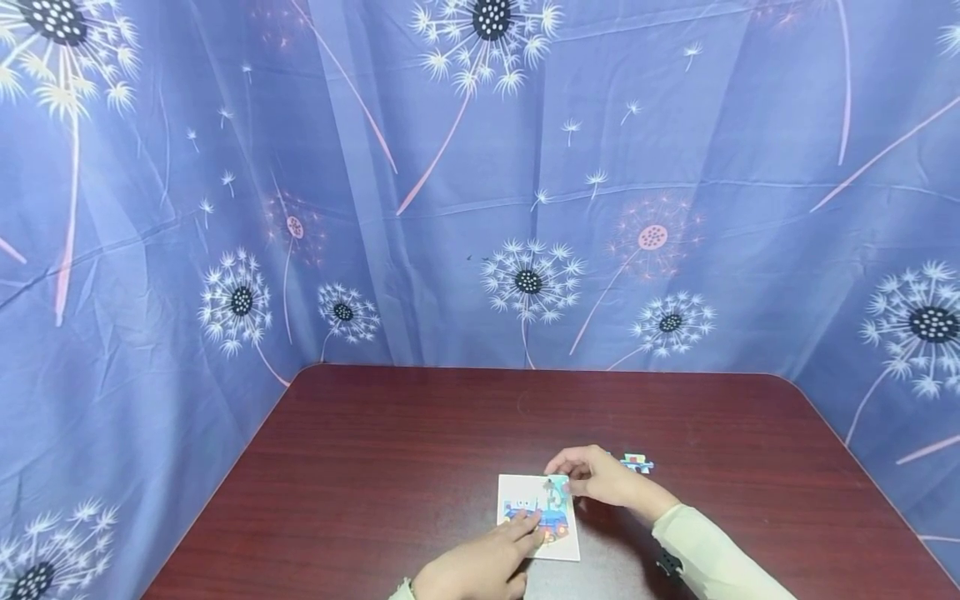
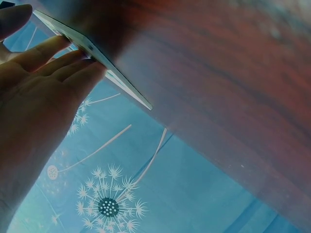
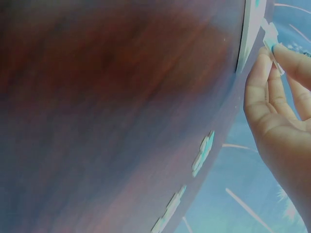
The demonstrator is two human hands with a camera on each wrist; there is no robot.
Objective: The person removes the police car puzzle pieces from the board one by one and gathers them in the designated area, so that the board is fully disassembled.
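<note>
A small puzzle board (image 1: 564,547) with a white border and a picture of a blue vehicle lies on the table. My left hand (image 1: 483,560) rests on its lower left part, fingers extended over the picture. The left wrist view shows those fingers (image 2: 82,70) against the thin board (image 2: 127,87) from the side. At the board's upper right corner is my right hand (image 1: 596,477). In the right wrist view, its thumb and fingers pinch a puzzle piece (image 3: 270,36), held close to the board. Part of this piece is hidden by the fingers.
Beyond my right hand lies a loose puzzle piece (image 1: 636,462). Two pieces, a nearer one (image 3: 168,209) and a farther one (image 3: 203,153), lie on the tabletop in the right wrist view. A blue dandelion-print curtain (image 1: 450,275) hangs around the dark red wooden table (image 1: 360,467).
</note>
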